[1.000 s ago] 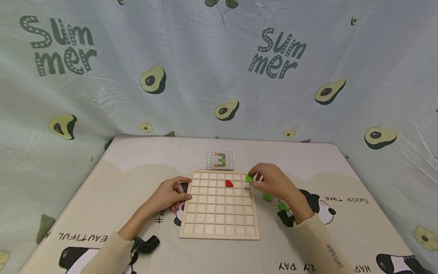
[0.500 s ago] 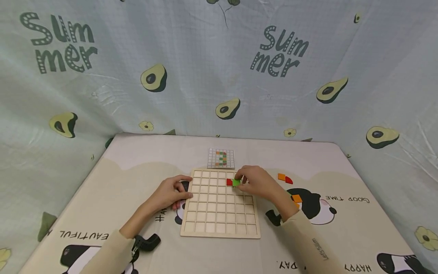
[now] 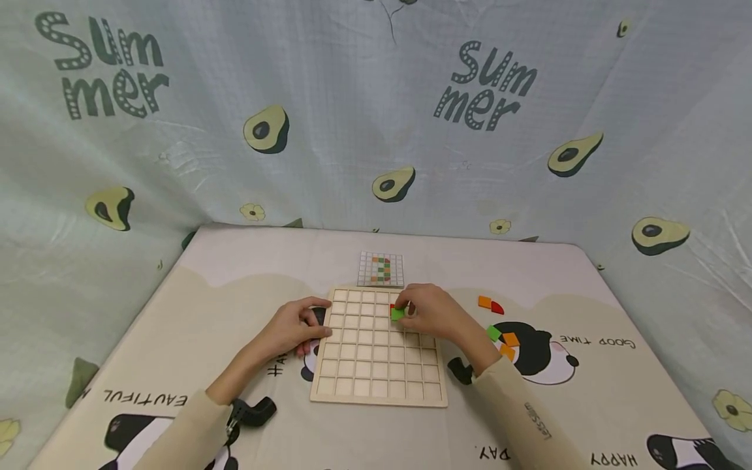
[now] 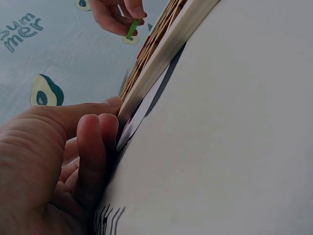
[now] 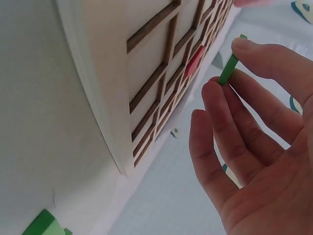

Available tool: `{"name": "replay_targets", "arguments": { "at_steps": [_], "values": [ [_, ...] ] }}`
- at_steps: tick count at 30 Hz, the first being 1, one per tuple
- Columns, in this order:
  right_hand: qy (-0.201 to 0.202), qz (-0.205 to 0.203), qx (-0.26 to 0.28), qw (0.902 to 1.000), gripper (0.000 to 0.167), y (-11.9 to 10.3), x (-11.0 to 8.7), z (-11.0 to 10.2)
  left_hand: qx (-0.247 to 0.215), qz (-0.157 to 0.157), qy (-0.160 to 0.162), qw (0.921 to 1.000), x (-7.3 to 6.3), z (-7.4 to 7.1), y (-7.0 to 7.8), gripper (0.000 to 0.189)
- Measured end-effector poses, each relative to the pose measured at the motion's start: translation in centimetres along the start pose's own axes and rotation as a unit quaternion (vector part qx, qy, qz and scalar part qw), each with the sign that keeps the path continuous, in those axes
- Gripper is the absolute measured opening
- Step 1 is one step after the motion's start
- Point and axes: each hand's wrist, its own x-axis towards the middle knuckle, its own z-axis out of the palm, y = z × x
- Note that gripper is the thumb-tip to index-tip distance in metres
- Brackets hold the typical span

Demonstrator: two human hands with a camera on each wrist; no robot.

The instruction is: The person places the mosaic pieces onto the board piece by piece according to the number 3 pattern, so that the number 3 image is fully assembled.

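Note:
A wooden grid board [image 3: 378, 372] lies flat on the table. At its left edge my left hand [image 3: 296, 323] touches the rim, thumb and forefinger spread apart and the other fingers bent below. My right hand [image 3: 437, 316] pinches a green square tile [image 3: 397, 314] between thumb and fingertips, over the upper right part of the grid. In the right wrist view that tile is tipped on edge and held above the board surface. A red quarter-round tile [image 5: 194, 61] sits in a cell close by; in the head view the green tile and fingers partly cover it.
Behind the board lies a printed pattern card [image 3: 380, 269] with coloured squares. To the right are loose tiles: an orange one [image 3: 484, 301] beside a red quarter-round [image 3: 497, 307], and a green one [image 3: 493, 333] near two orange ones. A patterned cloth hangs at the back.
My right hand has carried the green tile leftward from the board's right edge to beside the red tile. Loose tiles it had covered now show. My left hand stays at the rim.

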Motion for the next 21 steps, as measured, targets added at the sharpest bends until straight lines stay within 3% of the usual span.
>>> {"name": "replay_targets", "arguments": {
  "at_steps": [10,21],
  "values": [
    [-0.039,0.003,-0.004,0.9992,0.012,-0.04,0.49,0.56,0.002,0.000,0.000,1.0000,0.11,-0.13,-0.16,0.060],
    [-0.053,0.017,-0.004,0.9985,0.013,-0.38,0.63,0.75,-0.001,-0.002,-0.001,1.0000,0.01,-0.14,0.05,0.061]
  ]
}}
